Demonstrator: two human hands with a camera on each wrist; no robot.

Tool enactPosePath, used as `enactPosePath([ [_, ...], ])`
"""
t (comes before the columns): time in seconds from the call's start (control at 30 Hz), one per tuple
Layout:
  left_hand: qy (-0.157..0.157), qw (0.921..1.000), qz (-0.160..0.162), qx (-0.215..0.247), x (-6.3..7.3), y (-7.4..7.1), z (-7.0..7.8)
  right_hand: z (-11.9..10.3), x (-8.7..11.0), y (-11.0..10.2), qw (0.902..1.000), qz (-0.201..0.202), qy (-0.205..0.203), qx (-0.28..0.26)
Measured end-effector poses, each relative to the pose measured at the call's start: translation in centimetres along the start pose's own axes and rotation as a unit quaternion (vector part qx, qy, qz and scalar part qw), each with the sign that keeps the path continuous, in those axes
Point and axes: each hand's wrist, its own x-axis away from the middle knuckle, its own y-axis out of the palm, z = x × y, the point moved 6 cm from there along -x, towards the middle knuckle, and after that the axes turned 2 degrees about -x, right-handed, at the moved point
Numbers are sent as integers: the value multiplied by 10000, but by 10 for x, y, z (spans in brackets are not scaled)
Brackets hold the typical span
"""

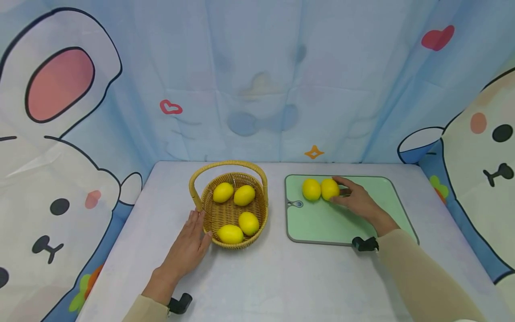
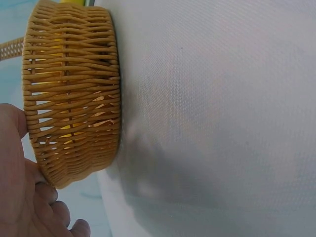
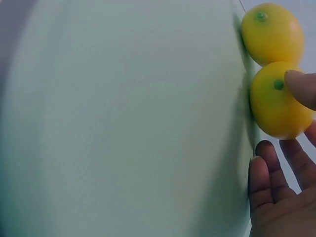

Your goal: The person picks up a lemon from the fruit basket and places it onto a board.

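Note:
Several yellow lemons (image 1: 223,192) lie inside a round wicker basket (image 1: 264,210) with a raised handle. At the basket's near left side, my left hand (image 1: 186,248) rests against the rim with fairly straight fingers; the left wrist view shows the thumb (image 2: 19,121) right at that rim. Two more lemons sit side by side, touching, on a pale green cutting board (image 1: 362,223). My right hand (image 1: 360,201) pinches the right one (image 1: 330,190), its thumb (image 3: 301,89) near the stem end and fingers around the far side. The left one (image 1: 311,189) is free of the hand.
A white cloth-covered table (image 1: 261,286) carries the basket on the left and the board on the right. Behind it hangs a light blue curtain (image 1: 257,67) with cartoon prints. The basket's handle (image 1: 225,163) arches above its far side.

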Motion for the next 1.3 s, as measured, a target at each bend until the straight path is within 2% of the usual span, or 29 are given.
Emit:
enactPosePath([
  [0.17, -52, 10000, -22, 7, 0, 0, -1, -3, 4, -3, 9998, 184, 93, -65],
  [0.3, -36, 10000, -9, 23, 0, 0, 0, -17, 13, -7, 9979, 616, 15, -191],
  [0.43, -11, 10000, -2, 14, 0, 0, 0, -51, 28, -4, 9917, 1144, -524, -259],
  [0.53, 3, 10000, 2, 16, 1, -1, 1, -83, 40, 7, 9835, 1452, -1003, -398],
  [0.67, 30, 10000, -8, 20, 1, -1, 1, -123, 57, 30, 9709, 1578, -1629, -768],
  [0.8, 54, 10000, -21, -33, 0, -1, 0, -162, 69, 61, 9626, 1241, -2209, -955],
  [0.97, 48, 9999, -34, -81, 0, -2, -1, -201, 73, 107, 9615, 223, -2595, -883],
  [1.1, 59, 10000, -12, -60, 0, -3, 0, -219, 64, 140, 9614, -679, -2550, -781],
  [1.3, 69, 10000, 4, 17, 0, -3, 0, -226, 42, 169, 9644, -1428, -2197, -359],
])
